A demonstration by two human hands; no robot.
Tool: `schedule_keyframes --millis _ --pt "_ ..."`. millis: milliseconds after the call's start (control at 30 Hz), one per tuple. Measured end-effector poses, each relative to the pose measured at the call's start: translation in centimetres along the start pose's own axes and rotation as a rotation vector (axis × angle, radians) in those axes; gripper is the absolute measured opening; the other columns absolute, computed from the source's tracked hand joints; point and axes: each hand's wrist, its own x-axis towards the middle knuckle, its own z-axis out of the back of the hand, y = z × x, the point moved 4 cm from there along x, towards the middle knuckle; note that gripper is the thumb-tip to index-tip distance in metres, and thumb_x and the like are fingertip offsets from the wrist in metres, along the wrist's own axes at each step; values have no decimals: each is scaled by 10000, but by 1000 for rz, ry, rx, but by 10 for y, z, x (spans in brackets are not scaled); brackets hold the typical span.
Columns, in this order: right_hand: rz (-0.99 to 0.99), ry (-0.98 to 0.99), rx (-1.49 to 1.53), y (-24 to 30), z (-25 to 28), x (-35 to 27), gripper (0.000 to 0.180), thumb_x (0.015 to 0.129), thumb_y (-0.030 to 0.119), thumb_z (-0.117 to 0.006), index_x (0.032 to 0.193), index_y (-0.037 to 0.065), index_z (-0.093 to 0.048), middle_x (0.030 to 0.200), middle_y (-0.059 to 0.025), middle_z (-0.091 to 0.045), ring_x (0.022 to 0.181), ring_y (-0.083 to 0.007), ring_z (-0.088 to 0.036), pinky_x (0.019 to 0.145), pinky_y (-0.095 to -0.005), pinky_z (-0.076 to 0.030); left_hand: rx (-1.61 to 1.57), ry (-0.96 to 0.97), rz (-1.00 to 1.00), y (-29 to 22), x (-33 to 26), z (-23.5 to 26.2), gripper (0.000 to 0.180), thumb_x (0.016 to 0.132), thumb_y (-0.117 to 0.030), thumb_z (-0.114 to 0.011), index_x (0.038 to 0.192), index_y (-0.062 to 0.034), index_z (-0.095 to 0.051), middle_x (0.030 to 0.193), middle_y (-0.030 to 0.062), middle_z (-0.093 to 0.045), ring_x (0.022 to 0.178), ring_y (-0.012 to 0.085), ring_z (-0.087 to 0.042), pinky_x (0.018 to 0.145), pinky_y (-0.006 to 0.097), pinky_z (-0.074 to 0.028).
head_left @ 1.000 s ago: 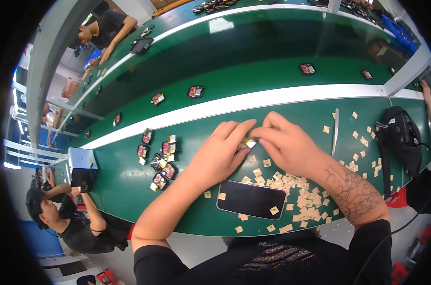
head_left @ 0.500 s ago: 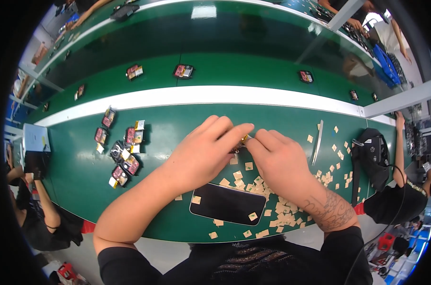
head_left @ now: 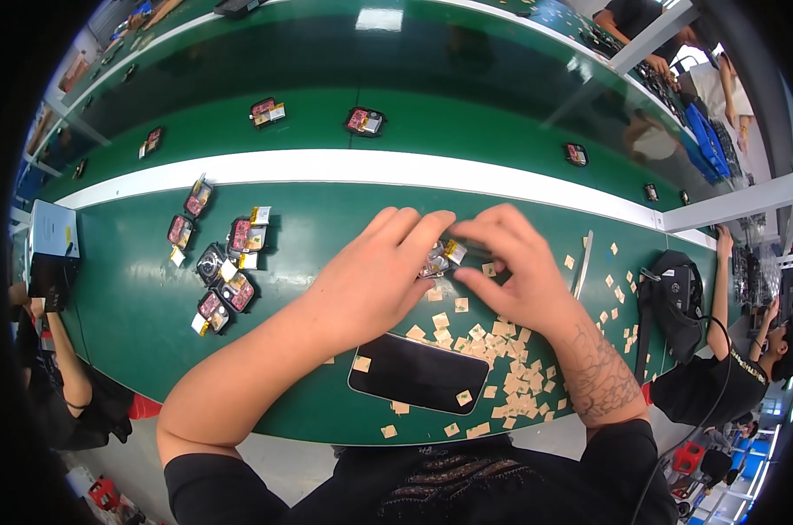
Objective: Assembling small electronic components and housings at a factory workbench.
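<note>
My left hand [head_left: 374, 276] is closed around a small electronic unit [head_left: 435, 261], keeping it above the table between my hands. A silver battery pouch [head_left: 455, 251] with yellow tape shows at the unit's right side; much of the rest is hidden by my fingers. Close on the right, my right hand [head_left: 517, 271] has thumb and index finger apart, their tips beside the unit. Below my hands lie many small beige adhesive squares [head_left: 523, 385]. A dark smartphone [head_left: 418, 372] lies flat near the table's front edge, a few squares on it.
Several opened units with red boards [head_left: 248, 234] cluster on the left. More units [head_left: 364, 121] sit on the green belt beyond the white rail [head_left: 326, 164]. On the right are a metal strip [head_left: 583, 262] and a black bag [head_left: 676, 302]. Co-workers sit at both sides.
My right thumb and fingers have spread away from the unit, uncovering its silver battery pouch. Units around the middle of the belt have shifted right. The view has tilted slightly.
</note>
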Motion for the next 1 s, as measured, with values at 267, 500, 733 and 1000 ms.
schedule_keyframes --millis 267,500,733,1000 --pt "123 64 -26 -13 -10 -5 274 916 -4 -760 1183 50 -739 991 -91 -685 851 -291 -718 744 -386 -589 51 46 -5 0 3 5 558 816 -79 -884 1320 -93 -644 1163 109 -670 1089 341 -644 907 447 -567" --pt "-95 121 225 -17 -5 -3 247 959 -41 -738 1200 11 -731 1028 -115 -728 878 -224 -750 788 -338 -622 177 -11 -201 0 0 3 325 805 -124 -892 1093 -94 -743 1144 65 -702 1069 298 -666 889 439 -577" --pt "-37 214 66 -13 12 4 267 960 -7 -768 1226 12 -758 992 -110 -732 859 -215 -740 740 -338 -580 283 -22 -257 -6 1 2 276 817 -136 -877 1066 -107 -761 1156 61 -709 1060 289 -676 887 432 -583" --pt "-73 206 36 -10 8 0 209 984 73 -738 1188 31 -746 1045 -144 -726 921 -375 -724 808 -436 -587 250 -4 -233 -4 0 0 277 826 -116 -863 1085 -106 -765 1144 56 -699 1029 280 -682 873 425 -579"
